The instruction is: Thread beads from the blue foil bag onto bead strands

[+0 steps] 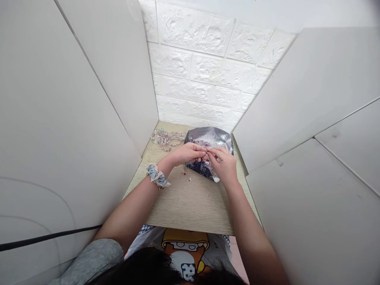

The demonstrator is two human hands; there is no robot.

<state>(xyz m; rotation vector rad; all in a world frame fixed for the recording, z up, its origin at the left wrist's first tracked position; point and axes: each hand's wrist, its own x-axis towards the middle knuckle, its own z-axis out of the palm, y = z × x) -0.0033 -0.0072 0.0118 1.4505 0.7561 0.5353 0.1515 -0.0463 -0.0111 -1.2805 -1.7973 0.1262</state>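
Note:
My left hand is closed in a pinch, its fingertips meeting those of my right hand. What sits between the fingertips is too small to make out. Under my left hand a thin beaded strand with a red bead shows, seemingly trailing from that hand. A tiny clasp-like piece lies beside it on the table. Both hands are over an opened bag, silvery inside and dark blue patterned outside. Small pink, red and clear beads fill the bag, partly hidden by my hands.
Several strands of pastel beads lie heaped at the table's back left. The narrow wood-grain table stands between a white panel on the left and another white panel on the right. A white brick-patterned wall closes the back.

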